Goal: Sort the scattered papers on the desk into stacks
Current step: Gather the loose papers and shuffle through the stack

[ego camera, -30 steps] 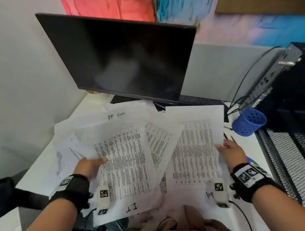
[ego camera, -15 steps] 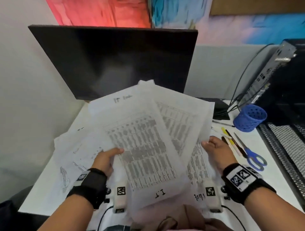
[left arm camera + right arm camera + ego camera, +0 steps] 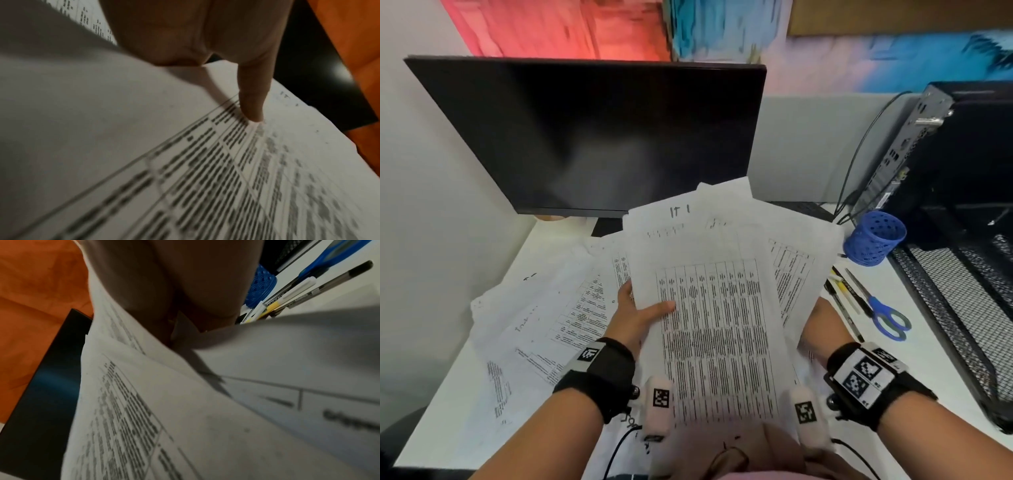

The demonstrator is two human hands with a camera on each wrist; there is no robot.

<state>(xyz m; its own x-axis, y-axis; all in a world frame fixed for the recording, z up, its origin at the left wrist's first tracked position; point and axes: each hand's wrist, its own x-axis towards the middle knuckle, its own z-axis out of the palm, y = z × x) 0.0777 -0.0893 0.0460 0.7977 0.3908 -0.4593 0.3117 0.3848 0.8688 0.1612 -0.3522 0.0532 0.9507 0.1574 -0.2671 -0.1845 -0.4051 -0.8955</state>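
Note:
A bundle of printed sheets with tables (image 3: 715,308) is lifted off the white desk (image 3: 448,394), between both hands. My left hand (image 3: 640,311) pinches its left edge, thumb on top of the page; the left wrist view shows that thumb (image 3: 252,104) pressing on the top sheet (image 3: 144,146). My right hand (image 3: 822,325) holds the right edge, its fingers hidden under the paper; the right wrist view shows the sheets (image 3: 164,402) tucked into that hand (image 3: 174,288). Several more printed papers (image 3: 544,322) lie spread on the desk at the left.
A dark monitor (image 3: 592,133) stands behind the papers. At the right are a blue mesh pen cup (image 3: 875,238), pens (image 3: 842,294), blue-handled scissors (image 3: 883,315), a black mesh tray (image 3: 962,301) and a computer case (image 3: 945,147) with cables.
Both hands have gathered the sheets inward and lifted them off the desk into one bundle. The pens and scissors at the right came into view.

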